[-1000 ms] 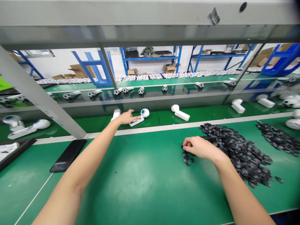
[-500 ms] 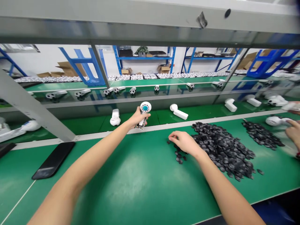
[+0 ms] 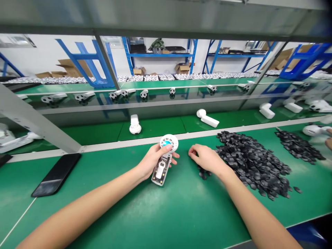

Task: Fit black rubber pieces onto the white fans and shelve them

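Observation:
A white handheld fan (image 3: 160,168) with a round vented head and a teal centre is gripped in my left hand (image 3: 153,159). Its handle has a clear casing with circuit parts showing and tilts down toward me. My right hand (image 3: 206,158) rests low over the green worktop, thumb and fingertips pinched together. Whatever lies between those fingertips is too small or hidden to make out. Just under that hand are a few loose black plastic pieces (image 3: 204,174), and beside it spreads a big pile of the same black pieces (image 3: 254,162).
A black phone (image 3: 57,174) lies at the left. Along the green conveyor belt (image 3: 166,126) sit white fans, one (image 3: 135,124) nearby and another (image 3: 207,118) further right. A second black pile (image 3: 298,145) is near a co-worker's hand (image 3: 329,140). A metal post (image 3: 38,121) slants at left.
My left hand has brought the fan from above the belt's edge back toward me, over the worktop. My right hand has stayed near the black pieces, still pinched.

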The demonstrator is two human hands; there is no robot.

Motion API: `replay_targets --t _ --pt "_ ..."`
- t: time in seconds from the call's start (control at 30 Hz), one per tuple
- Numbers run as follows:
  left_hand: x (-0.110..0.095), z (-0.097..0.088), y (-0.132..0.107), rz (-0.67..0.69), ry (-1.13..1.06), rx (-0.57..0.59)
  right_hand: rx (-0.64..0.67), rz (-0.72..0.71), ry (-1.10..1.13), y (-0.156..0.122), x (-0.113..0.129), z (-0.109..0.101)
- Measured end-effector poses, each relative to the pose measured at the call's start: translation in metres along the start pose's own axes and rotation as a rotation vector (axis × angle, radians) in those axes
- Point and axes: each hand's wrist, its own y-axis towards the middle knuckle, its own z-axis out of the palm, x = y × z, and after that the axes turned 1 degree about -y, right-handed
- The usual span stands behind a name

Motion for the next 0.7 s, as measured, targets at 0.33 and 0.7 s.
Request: replay_targets --t 0.33,0.7 --pt "0.008 -0.001 -0.015 -0.047 -0.054 -0.022 0.032 -0.044 0.09 0.002 -0.008 0.005" --pt "0.026 -0.02 0.004 0.018 -0.058 0.004 -0.022 -0.02 0.436 -0.003 0.024 0.007"
